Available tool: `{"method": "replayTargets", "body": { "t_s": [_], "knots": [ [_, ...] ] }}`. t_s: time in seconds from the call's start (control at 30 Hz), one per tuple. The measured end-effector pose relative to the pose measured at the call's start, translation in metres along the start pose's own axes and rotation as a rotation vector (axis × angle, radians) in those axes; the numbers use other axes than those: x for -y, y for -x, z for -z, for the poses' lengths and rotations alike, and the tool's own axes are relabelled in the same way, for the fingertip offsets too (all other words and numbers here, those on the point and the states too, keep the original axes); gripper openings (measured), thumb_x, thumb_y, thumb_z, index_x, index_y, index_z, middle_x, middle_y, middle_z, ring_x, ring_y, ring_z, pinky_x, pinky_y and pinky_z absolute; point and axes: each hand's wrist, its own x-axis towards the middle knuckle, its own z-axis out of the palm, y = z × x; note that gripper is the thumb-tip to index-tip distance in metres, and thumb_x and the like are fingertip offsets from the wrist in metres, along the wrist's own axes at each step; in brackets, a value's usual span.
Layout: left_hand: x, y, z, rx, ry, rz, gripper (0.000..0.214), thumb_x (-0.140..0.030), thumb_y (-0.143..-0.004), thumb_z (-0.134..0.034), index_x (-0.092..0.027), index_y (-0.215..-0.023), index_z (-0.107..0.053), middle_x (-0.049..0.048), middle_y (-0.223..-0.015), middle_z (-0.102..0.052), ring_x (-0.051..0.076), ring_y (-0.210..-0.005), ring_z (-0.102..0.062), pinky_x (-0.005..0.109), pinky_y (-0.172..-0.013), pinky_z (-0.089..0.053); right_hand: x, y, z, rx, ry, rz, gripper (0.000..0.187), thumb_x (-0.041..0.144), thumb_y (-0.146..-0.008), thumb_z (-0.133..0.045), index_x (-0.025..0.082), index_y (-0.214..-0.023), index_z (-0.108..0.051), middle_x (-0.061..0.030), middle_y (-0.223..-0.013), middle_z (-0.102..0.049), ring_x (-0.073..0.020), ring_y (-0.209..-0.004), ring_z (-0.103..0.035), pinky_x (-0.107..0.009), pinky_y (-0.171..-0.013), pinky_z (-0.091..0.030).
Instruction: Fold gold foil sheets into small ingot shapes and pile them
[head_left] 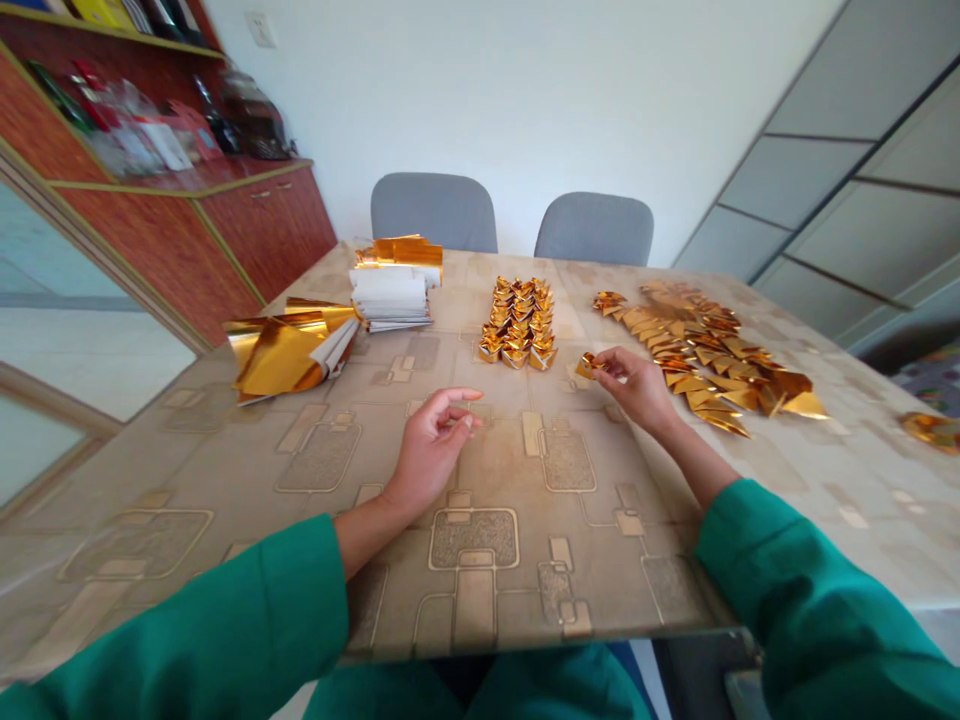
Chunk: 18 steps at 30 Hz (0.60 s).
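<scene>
Between the thumb and fingers of my right hand (634, 388) is a small folded gold paper ingot (587, 366), held just right of the front of a block of finished ingots. That block of gold paper ingots (517, 325) stands in neat rows at the table's middle. My left hand (439, 440) hovers over the tablecloth with nothing in it, its fingers curved and thumb apart from the index finger. Right of my right hand spreads a long heap of folded gold paper pieces (705, 350), overlapping one another.
Gold foil sheets (289, 350) lie fanned at the left, against a stack of white-backed paper (394, 295). Another gold piece (930, 430) is at the far right. Two grey chairs (433, 212) stand behind the patterned table (315, 520). A wooden cabinet (262, 230) is at back left.
</scene>
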Motion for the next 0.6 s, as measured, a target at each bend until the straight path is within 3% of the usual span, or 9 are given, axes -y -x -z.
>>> {"method": "replayTargets", "body": {
  "t_s": [0.2, 0.43, 0.6],
  "knots": [
    [0.007, -0.001, 0.002, 0.011, -0.087, -0.026, 0.021, -0.019, -0.081, -0.06, -0.018, -0.102, -0.065, 0.0024, -0.087, -0.068, 0.015, -0.077, -0.063, 0.025, -0.067, -0.049, -0.021, -0.05, -0.017, -0.1, 0.092, -0.135, 0.016, 0.032, -0.081, -0.061, 0.018, -0.086, -0.067, -0.0084, -0.084, -0.073, -0.0196, -0.068, -0.061, -0.032, -0.066, -0.047],
    [0.01, -0.002, 0.001, 0.017, -0.101, -0.042, 0.019, -0.019, -0.084, -0.057, -0.019, -0.1, -0.066, 0.0052, -0.106, -0.066, 0.014, -0.078, -0.064, 0.025, -0.066, -0.049, 0.0, -0.095, -0.026, -0.249, 0.022, -0.036, 0.022, 0.036, -0.083, -0.064, 0.017, -0.095, -0.067, -0.0084, -0.093, -0.073, -0.0205, -0.073, -0.063, -0.033, -0.071, -0.048],
    [0.008, -0.002, 0.001, 0.027, -0.082, 0.012, 0.018, -0.018, -0.083, -0.058, -0.018, -0.099, -0.066, 0.0053, -0.105, -0.067, 0.014, -0.078, -0.063, 0.025, -0.067, -0.048, -0.007, -0.105, -0.024, -0.183, 0.071, -0.041, 0.024, 0.039, -0.081, -0.067, 0.018, -0.093, -0.068, -0.0096, -0.093, -0.072, -0.0221, -0.077, -0.063, -0.034, -0.072, -0.047]
  ]
}}
